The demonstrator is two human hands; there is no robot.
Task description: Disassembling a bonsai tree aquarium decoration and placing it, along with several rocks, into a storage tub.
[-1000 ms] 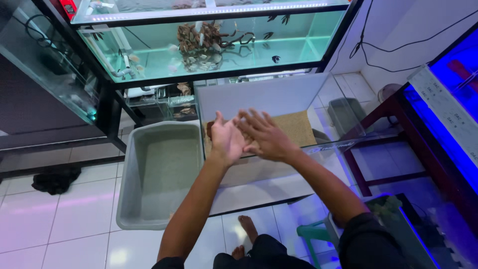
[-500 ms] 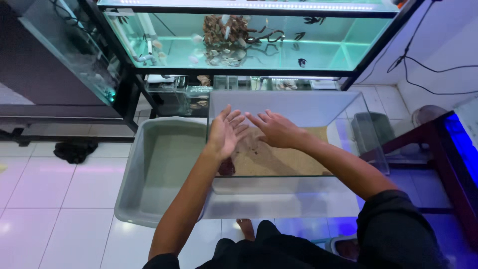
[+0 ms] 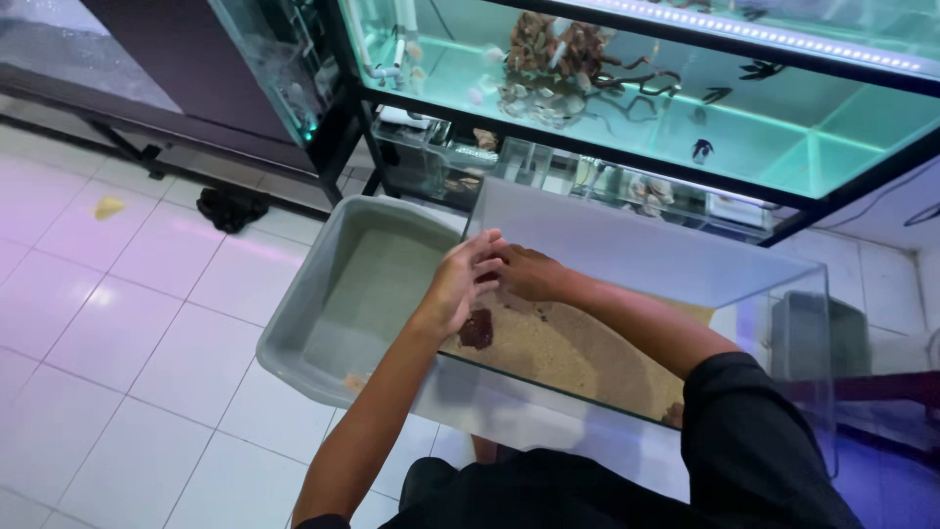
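my left hand (image 3: 460, 284) and my right hand (image 3: 524, 272) are pressed together over the left end of the glass tank (image 3: 627, 257), fingers loosely curled and touching each other. i can't tell whether anything is held between them. just below and a little nearer than my left hand, a small dark lump (image 3: 477, 330) lies on the sand (image 3: 578, 348) that covers the tank floor. the tank's long side runs left to right in front of me, its far wall upright and its near glass edge crossing under my forearms. touching the tank on the left sits a grey plastic tub (image 3: 338, 313), its long side running near to far, with a thin layer of sand inside. left of the tub the white tiled floor (image 3: 127, 323) spreads wide, with a dark cloth (image 3: 230, 208) lying far off on it. beyond the tank stands a lit aquarium (image 3: 636, 88) on a black frame, close to the tank's far wall.
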